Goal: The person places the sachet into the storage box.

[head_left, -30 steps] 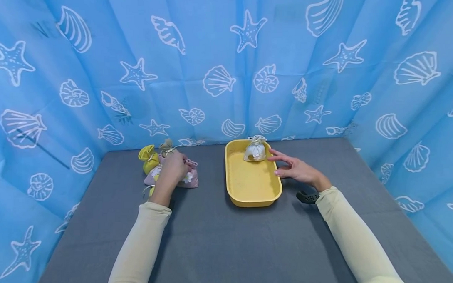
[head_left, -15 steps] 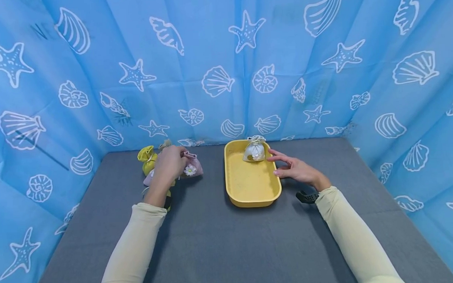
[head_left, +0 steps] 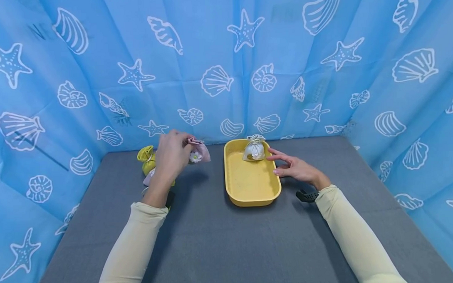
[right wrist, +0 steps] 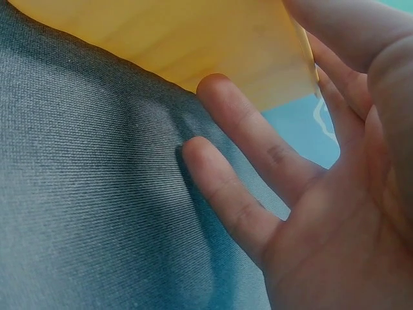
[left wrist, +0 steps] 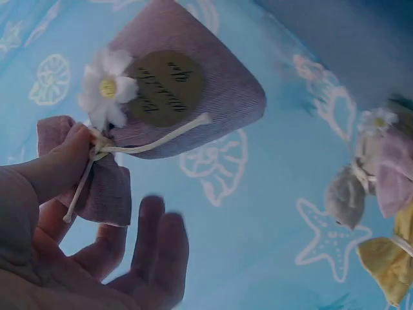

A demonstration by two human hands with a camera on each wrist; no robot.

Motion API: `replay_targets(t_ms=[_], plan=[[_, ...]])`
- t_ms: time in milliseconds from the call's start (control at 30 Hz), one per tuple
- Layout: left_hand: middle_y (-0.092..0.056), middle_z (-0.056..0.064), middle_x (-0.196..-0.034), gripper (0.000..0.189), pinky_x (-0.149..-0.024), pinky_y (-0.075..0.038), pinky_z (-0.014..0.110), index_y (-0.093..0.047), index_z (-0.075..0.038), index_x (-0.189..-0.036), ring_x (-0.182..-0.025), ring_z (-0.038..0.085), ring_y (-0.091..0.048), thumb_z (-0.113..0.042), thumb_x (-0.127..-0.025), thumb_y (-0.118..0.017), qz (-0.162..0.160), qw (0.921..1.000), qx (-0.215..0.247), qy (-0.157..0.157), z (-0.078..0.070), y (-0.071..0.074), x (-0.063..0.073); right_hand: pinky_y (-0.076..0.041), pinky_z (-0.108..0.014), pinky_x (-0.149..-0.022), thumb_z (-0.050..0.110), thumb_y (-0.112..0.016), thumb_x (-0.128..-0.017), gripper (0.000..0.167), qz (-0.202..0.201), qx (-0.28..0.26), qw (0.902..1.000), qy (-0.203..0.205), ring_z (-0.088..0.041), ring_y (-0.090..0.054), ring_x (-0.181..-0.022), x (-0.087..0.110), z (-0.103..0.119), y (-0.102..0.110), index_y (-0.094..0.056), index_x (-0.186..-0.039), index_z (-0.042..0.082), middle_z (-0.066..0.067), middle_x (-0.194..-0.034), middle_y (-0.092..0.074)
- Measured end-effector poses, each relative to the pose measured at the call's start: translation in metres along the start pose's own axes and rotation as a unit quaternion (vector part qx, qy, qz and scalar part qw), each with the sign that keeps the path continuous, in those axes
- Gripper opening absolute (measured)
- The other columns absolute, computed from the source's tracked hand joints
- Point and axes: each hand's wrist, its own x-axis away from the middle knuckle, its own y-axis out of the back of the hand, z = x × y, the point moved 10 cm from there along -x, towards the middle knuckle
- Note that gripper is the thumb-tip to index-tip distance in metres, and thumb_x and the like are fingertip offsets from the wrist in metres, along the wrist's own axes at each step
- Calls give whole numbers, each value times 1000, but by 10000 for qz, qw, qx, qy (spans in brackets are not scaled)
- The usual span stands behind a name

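Note:
My left hand (head_left: 172, 156) pinches a dusty-pink drawstring pouch (head_left: 201, 152) by its gathered neck, holding it up above the table. In the left wrist view the pouch (left wrist: 213, 97) shows a white daisy, a round gold label and a cream cord tied at the neck. My right hand (head_left: 296, 170) rests at the right side of a yellow tray (head_left: 254, 203), its fingers mostly straight and touching the rim. A white drawstring pouch (head_left: 254, 151) with a daisy sits upright in the tray's back right corner.
Left of the tray, a yellow pouch (head_left: 147, 159) and other pouches lie grouped, partly hidden by my left hand and forearm. A grey pouch (left wrist: 348, 194) shows there in the left wrist view. A blue shell-print curtain (head_left: 217, 104) closes off the grey table's (head_left: 230, 249) back.
My left hand has lifted the pink pouch off the group of pouches, moving it up and to the right. The right hand and the tray have stayed in place.

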Motion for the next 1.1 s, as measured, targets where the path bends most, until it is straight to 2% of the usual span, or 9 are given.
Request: replay_targets(t_ms=[133,233,433,600,833,1000,1100], plan=[[-70,11,-117,22,-82,-54,43,-74,-12,-119,-106,28,-65,-19,-101,-63,152,9976,671,-100,-9,2,3,-36,-62,-117,24,-65,-101,58,43,41,10000,41,-42,-47,-144,-1,0,-2,-44,-154,17,13,-173,-10],[-74,9,-113,20,-72,-55,38,-73,-15,-118,-96,25,-69,-20,-102,-61,275,9953,908,-175,-19,2,4,-39,-60,-116,23,-64,-101,57,53,22,10000,76,-41,-47,-144,0,-3,-4,-43,-155,17,13,-173,-9],[-76,4,-101,19,-61,-47,33,-73,-19,-117,-77,20,-64,-24,-101,-63,203,9934,1053,-416,-42,5,2,-40,-59,-114,21,-63,-102,57,30,40,9997,221,-41,-47,-144,2,-1,-3,-43,-154,14,10,-174,-10],[-71,2,-87,23,-55,-42,31,-73,-18,-118,-66,18,-57,-30,-99,-68,137,9902,1288,-519,-58,3,-4,-39,-61,-115,21,-63,-102,57,44,61,9998,177,-42,-47,-144,-1,3,-1,-43,-154,14,11,-173,-9],[-69,1,-87,29,-59,-45,28,-73,-15,-115,-73,16,-59,-37,-95,-72,232,9858,1592,-488,-77,-17,-16,-41,-58,-114,22,-64,-102,58,80,13,9999,149,-41,-48,-143,-2,0,-2,-43,-155,15,11,-173,-9],[-69,0,-87,28,-59,-44,25,-74,-15,-110,-74,14,-59,-39,-94,-74,410,9833,1718,-446,-88,-39,-25,-40,-60,-115,22,-63,-102,57,84,-20,9998,157,-41,-48,-143,-2,1,-1,-43,-155,15,12,-173,-10],[-68,2,-85,28,-56,-43,25,-73,-15,-111,-68,15,-58,-38,-95,-72,631,9827,1686,-442,-94,-55,-30,-41,-60,-114,21,-62,-102,56,101,-15,9998,167,-41,-48,-143,-2,0,-1,-43,-155,14,11,-173,-9]])
